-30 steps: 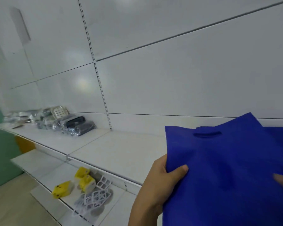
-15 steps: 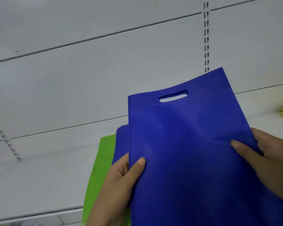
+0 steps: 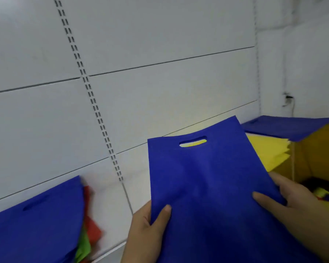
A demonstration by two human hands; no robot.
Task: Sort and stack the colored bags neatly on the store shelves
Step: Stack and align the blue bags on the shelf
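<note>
Hands first, as the head camera sees them: the left hand (image 3: 147, 232) grips the lower left edge of a blue bag (image 3: 203, 186), its thumb (image 3: 162, 212) laid across the front of the fabric and its fingers hidden behind. The right hand (image 3: 296, 209) pinches the bag's right edge, thumb on the front face, the other fingers curled behind and partly blurred. Between the two hands the bag is held up flat in front of the white shelf (image 3: 110, 202), facing the camera. Its long axis runs from the lower right up toward the back panel, leaning slightly left, and the cut-out handle slot (image 3: 193, 142) sits at the top end, pointing away from the person. Yellow shows through the slot.

Behind the bag on the right lies a fanned pile of yellow bags (image 3: 268, 152), and beyond those a second blue bag (image 3: 285, 128) rests flat, overhanging a brown cardboard box (image 3: 319, 154). At lower left a stack of blue bags (image 3: 36, 224) lies on the shelf, its handle end toward the back panel, with red bags (image 3: 91, 224) and a green bag (image 3: 83, 247) poking out from under its right side. A slotted upright (image 3: 95, 109) runs down the white back panel to the shelf.
</note>
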